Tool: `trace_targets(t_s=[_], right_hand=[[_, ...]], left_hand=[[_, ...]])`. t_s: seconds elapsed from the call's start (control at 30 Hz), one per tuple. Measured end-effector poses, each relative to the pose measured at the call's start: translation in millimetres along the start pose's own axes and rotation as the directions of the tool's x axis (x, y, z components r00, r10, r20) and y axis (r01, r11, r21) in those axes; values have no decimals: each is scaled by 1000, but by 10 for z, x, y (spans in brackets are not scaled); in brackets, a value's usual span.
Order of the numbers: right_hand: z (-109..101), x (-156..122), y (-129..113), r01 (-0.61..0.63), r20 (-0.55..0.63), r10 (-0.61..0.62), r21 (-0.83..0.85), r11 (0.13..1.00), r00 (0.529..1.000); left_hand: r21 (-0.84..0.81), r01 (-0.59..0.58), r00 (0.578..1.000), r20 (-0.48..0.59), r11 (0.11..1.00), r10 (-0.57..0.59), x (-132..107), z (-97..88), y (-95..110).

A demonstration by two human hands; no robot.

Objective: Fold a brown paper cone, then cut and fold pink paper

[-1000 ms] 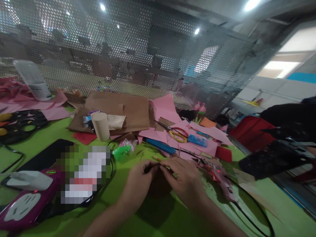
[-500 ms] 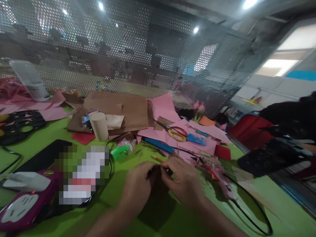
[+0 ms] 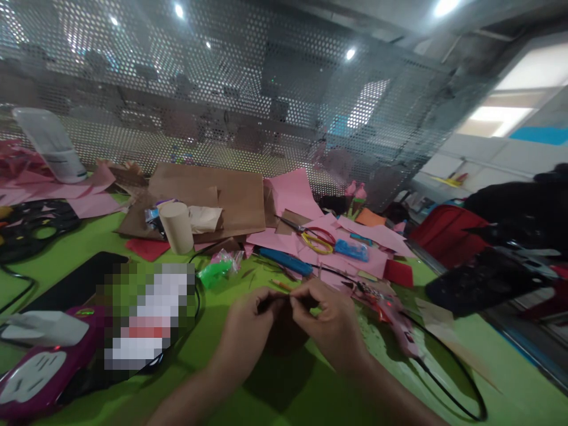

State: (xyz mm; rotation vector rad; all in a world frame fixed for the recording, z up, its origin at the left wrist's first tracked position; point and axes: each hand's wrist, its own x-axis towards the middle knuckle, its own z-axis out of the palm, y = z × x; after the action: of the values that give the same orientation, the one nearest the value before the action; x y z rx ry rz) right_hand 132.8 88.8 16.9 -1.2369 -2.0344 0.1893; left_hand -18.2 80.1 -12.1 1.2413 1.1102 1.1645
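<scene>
My left hand and my right hand meet low in the middle over the green table. Both pinch a small dark piece between thumb and fingers; its shape is too blurred to name. The fingers of each hand are curled closed. A pink glue gun with a black cord lies just right of my right hand. A blue pen-like tool lies just beyond my hands.
Pink paper sheets, brown paper, red-and-yellow scissors, a cardboard tube and a green packet crowd the far side. A magenta power strip sits front left. A perforated metal screen closes the back.
My hands stay together over the same spot. The fingers shift slightly on the small dark piece and the view drifts a little.
</scene>
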Motion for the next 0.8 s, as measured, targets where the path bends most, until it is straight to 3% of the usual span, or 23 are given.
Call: trace_targets(t_s=[0.4, 0.8], right_hand=[[1, 47, -6, -93, 7, 93, 97, 991, 996], [-75, 61, -31, -32, 104, 23, 86, 996, 994]], left_hand=[[-118, 76, 997, 4, 990, -76, 27, -18, 7], [-18, -17, 1000, -26, 1000, 17, 45, -20, 4]])
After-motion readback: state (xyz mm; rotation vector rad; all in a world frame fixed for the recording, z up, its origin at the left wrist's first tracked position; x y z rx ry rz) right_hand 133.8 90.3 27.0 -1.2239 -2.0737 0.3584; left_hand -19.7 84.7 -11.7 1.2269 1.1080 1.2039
